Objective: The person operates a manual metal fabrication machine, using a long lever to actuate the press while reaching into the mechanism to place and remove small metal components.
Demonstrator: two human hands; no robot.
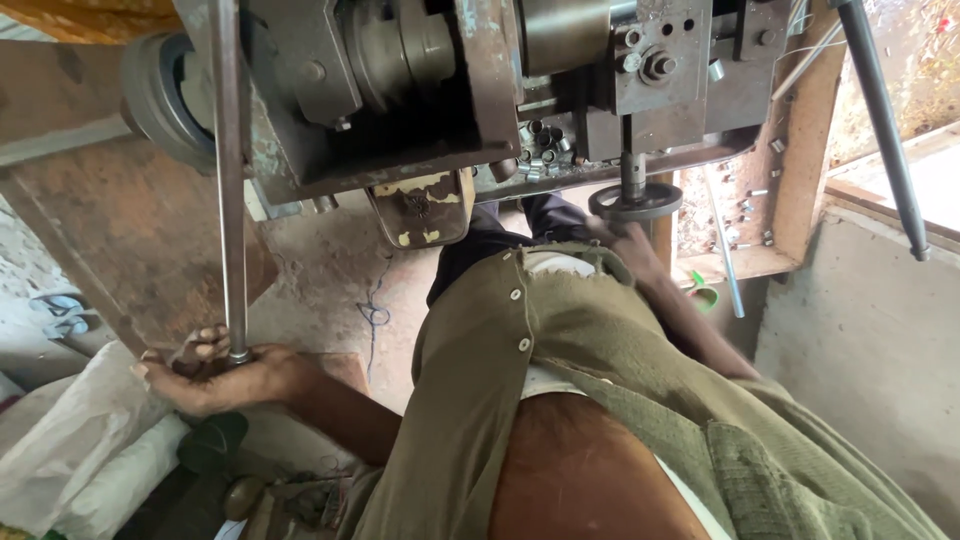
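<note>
the left hand (205, 372) is curled round the lower end of a long steel rod (230, 180), fingers clenched on it at the tip. the rod's long axis runs straight up from that hand, past the belt pulley (160, 95), into the rusty machine (400, 90). farther off, the right hand (625, 240) rests against a small handwheel (635, 202) just above it; whether it grips the wheel i cannot tell. small metal sleeves (540, 150) lie heaped beyond.
</note>
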